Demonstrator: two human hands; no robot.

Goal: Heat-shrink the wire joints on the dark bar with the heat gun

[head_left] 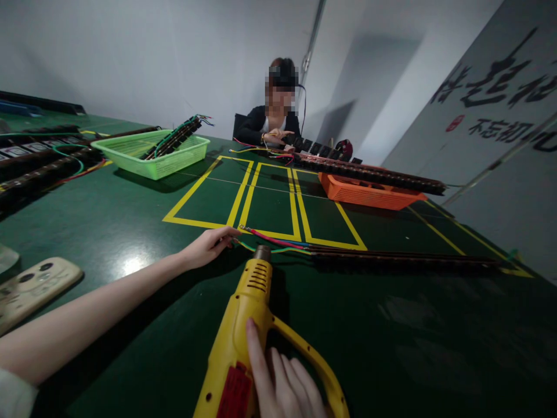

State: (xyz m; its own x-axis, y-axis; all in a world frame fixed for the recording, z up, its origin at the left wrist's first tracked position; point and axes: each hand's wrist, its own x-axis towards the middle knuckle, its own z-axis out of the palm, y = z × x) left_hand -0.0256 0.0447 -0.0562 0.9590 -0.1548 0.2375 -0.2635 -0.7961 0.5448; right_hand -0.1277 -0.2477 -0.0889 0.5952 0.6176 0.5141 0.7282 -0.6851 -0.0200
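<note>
My right hand (278, 380) grips the handle of a yellow heat gun (243, 325) at the bottom centre, its metal nozzle pointing at a bundle of coloured wires (272, 241). The wires come off the left end of a long dark strip (400, 261) lying across the green table. My left hand (209, 245) reaches forward, fingers closed on the wire ends at the left of the nozzle.
A green basket (152, 157) with wired strips stands at the back left. An orange basket (369, 194) carries long strips at the back right. Across the table a person works on another strip. A phone (30, 290) lies at the left. Yellow tape boxes (261, 200) mark the table's middle.
</note>
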